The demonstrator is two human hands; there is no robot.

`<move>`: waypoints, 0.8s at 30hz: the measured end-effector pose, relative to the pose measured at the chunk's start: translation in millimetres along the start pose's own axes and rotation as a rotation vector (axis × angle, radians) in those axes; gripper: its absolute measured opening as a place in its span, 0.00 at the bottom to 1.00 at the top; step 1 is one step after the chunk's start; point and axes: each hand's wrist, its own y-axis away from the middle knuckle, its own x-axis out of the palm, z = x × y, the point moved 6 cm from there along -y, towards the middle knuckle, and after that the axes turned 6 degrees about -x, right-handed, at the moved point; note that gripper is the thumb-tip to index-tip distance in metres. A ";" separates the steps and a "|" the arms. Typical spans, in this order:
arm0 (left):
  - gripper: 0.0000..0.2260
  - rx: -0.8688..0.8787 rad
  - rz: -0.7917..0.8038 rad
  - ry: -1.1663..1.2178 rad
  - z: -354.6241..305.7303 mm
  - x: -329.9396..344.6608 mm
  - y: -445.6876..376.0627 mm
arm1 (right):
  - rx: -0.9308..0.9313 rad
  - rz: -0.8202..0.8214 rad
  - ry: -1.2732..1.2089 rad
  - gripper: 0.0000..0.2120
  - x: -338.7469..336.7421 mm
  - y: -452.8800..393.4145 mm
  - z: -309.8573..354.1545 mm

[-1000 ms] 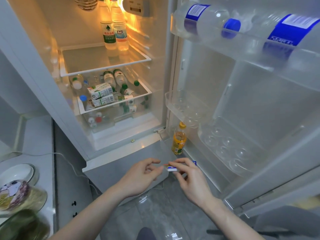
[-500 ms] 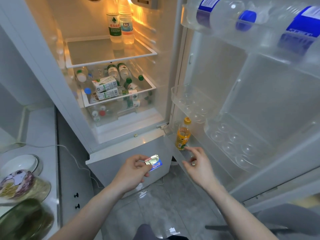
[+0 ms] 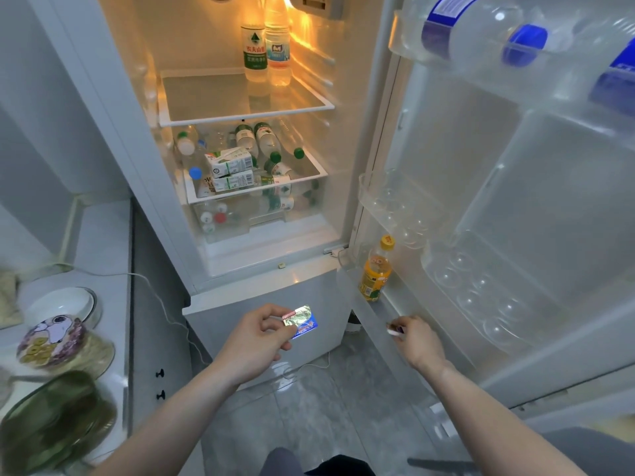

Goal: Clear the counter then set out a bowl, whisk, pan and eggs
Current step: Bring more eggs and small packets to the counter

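I stand before an open fridge. My left hand [image 3: 256, 341] pinches a small shiny foil packet [image 3: 301, 321] with blue and red print, held in front of the lower freezer door. My right hand [image 3: 414, 340] pinches a small wrapped item [image 3: 394, 329] at the edge of the bottom door shelf [image 3: 364, 317]. An orange juice bottle [image 3: 376, 269] stands on that shelf. Clear egg trays [image 3: 481, 290] in the door hold nothing that I can see. A white bowl [image 3: 63, 304] sits on the counter at the left.
The fridge's shelves hold water bottles [image 3: 256, 51] and milk cartons [image 3: 230, 170]. Big blue-capped bottles [image 3: 488, 32] lie in the top door shelf. On the counter [image 3: 103, 235] at left are a cartoon-print lidded dish [image 3: 51, 341] and a glass lid [image 3: 51, 424]. A white cable [image 3: 165, 304] hangs down.
The hands were together at a small item, then parted. My left hand now holds the foil packet; my right hand reached to the bottom door shelf and pinches a small item there.
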 end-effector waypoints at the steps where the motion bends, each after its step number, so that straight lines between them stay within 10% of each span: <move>1: 0.06 -0.001 -0.009 0.000 0.4 -1.5 1.3 | -0.005 -0.013 0.000 0.10 -0.8 -0.2 0.2; 11: 0.06 -0.040 -0.116 0.065 7.8 -10.6 12.4 | -0.114 -0.355 -0.459 0.09 -51.7 27.9 44.7; 24: 0.08 -0.167 -0.443 0.302 45.2 -17.0 93.6 | -0.751 0.055 -0.509 0.06 -38.3 76.5 169.9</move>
